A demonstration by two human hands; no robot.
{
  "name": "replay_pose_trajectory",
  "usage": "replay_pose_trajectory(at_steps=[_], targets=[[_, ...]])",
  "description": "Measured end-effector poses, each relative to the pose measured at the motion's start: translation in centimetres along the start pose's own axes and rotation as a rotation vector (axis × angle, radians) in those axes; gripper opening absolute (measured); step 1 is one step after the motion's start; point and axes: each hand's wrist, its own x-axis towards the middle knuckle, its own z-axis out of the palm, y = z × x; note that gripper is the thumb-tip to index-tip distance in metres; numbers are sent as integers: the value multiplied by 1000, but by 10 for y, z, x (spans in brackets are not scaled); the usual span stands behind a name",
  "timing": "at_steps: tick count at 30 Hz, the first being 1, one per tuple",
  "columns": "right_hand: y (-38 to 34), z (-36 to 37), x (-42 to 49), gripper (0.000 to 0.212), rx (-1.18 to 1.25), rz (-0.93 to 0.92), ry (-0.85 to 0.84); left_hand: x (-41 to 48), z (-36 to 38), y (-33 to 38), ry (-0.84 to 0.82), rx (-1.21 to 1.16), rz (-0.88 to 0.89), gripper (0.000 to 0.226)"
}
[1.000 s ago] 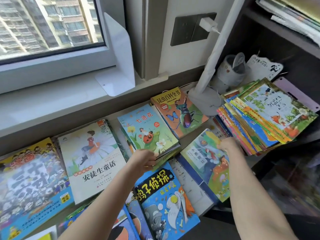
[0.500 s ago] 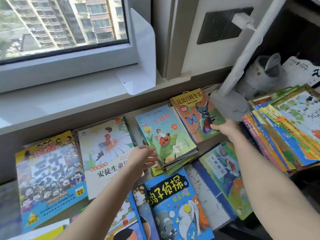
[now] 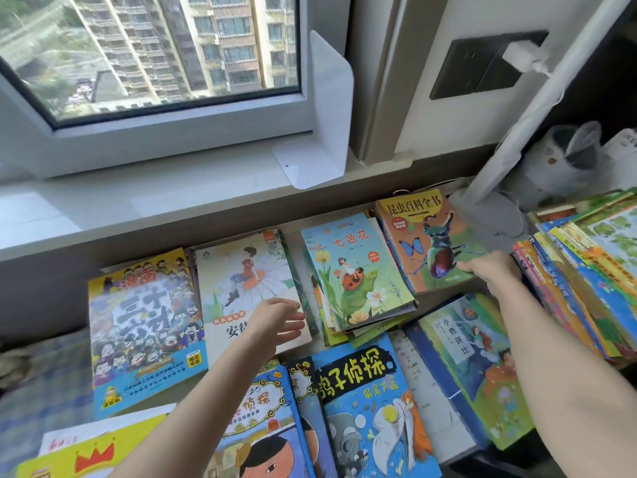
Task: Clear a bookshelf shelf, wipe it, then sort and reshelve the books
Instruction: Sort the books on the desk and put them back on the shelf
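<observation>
Surface below the window sill: covered with picture books lying flat, in loose piles.

Progress, as judged: the books are out and spread, so clearing appears complete. Wiping cannot be confirmed, and the shelf itself is not clearly in view. Sorting is the step in hand. Reshelving is not begun.

Nearest: blue detective book, flat, overlapping its neighbours. To its right, green picture book, partly under the right forearm.

Left hand: released, fingers straight and slightly spread, holding nothing. It lies over the near right corner of the white fairy-tale book; actual contact cannot be told.

Beyond: ladybird book, topping an untidy pile.

Right hand: grasping the insect book at its near right corner, thumb on the cover, fingers curled at the edge. The book lies on a pile, just beside the stack of thin books.

Farthest: lamp base, then a white bookend standing unused on the sill.
</observation>
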Motion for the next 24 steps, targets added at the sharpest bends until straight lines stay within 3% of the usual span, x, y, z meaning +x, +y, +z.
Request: replay_pose_trajectory(at_steps=[10,15,20,22,24], targets=[[-12,-34,-33,41,482,-25,136,-12,14,5,-103,34,21,18],[-28,-75,-73,40,812,2,124,-24,39,15,-279,13,55,29],[-14,-81,-136,20,939,-99,15,-45,74,31,-514,-20,49,51],[-6,-70,-154,6,975,-82,-99,-56,86,37,-579,-121,45,47],[4,-56,-167,3,979,-63,-226,-62,90,41,-526,-279,33,37]])
